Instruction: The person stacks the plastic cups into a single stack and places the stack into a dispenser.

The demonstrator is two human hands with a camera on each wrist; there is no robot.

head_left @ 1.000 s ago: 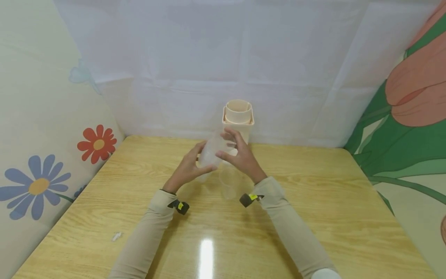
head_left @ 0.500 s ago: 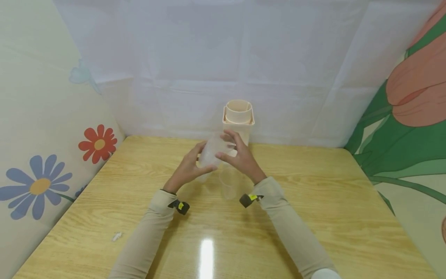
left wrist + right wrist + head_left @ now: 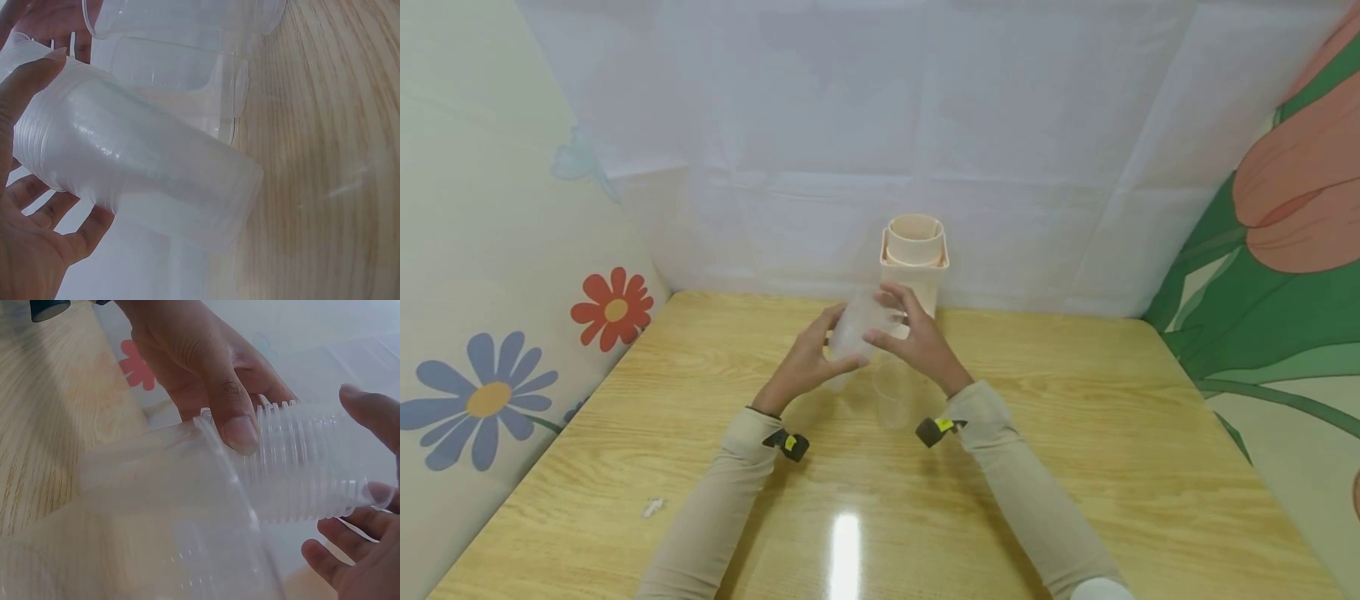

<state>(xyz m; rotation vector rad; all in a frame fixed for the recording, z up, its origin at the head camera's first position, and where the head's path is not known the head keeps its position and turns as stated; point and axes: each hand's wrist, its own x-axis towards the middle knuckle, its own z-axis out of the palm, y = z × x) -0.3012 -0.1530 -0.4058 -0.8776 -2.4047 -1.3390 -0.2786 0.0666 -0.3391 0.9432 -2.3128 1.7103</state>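
A nested stack of clear plastic cups is held tilted above the table, its rims toward the back and its base end slanting down. My left hand grips it around the ribbed rims, thumb on one side and fingers on the other, as the left wrist view shows. At the mouth end my right hand curls thumb and fingers about the last rims; one fingertip sits right at the opening. Just below the hands, clear cups stand on the table, also seen behind the stack as a cup in the left wrist view.
A beige square holder with a round tube in its top stands behind the hands against the white cloth. On the wooden table, a small white scrap lies at the left. Flower-printed panels border both sides.
The right hand's index finger has dipped slightly at the mouth end of the stack. The left hand, the stack and the standing cups keep nearly the same places.
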